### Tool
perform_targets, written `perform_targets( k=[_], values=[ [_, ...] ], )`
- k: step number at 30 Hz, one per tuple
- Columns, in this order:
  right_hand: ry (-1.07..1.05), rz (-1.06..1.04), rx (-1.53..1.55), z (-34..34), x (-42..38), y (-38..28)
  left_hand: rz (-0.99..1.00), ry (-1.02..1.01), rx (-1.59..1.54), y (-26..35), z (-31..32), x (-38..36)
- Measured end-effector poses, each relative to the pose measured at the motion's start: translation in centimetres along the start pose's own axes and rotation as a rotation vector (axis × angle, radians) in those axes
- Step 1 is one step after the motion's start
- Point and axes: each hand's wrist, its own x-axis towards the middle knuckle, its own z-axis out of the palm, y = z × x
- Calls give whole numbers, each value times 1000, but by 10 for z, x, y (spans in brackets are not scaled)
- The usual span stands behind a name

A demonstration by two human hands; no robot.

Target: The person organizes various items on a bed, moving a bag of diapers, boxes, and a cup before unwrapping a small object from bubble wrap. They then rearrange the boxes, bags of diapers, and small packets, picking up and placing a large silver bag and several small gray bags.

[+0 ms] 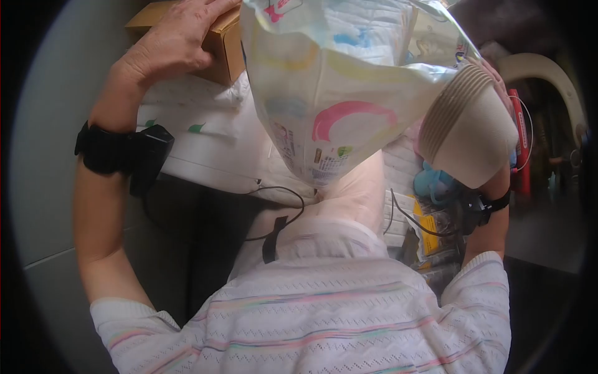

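My left hand [177, 37] lies over a brown cardboard box [225, 53] at the upper left, its fingers spread and partly cut off by the top edge. A large translucent plastic bag [349, 106] with pink and yellow print stands open in the upper middle, white folded padded items [374, 28] inside it. At the right, a stack of nested beige paper bowls [476, 131] leans against the bag. My right hand [496, 78] is behind the stack, mostly hidden, with only part of it showing along the far side.
White packages [199, 134] with green leaf marks lie at the left. Blue plastic item [433, 182] and yellow-labelled packets [428, 234] sit below the bowls. A red object [522, 143] and a pale curved handle [554, 65] are at the right. Black cables cross near my lap.
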Motion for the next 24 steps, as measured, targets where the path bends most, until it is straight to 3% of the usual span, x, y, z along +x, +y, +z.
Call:
perform_targets(
  k=[2,4,13,20,24],
  values=[
    [149,373,677,-25,-5,-13,15,49,-8,-2,4,-2],
    [260,397,715,-50,-20,-22,-8,63,-25,11,2,-4],
    [574,346,352,-185,-79,-60,-19,190,-39,16,17,-19],
    [896,439,-33,-281,-171,-151,-27,424,-74,28,21,-23],
    [1016,517,-172,-310,-222,-191,106,501,-324,83,12,-9]
  ],
)
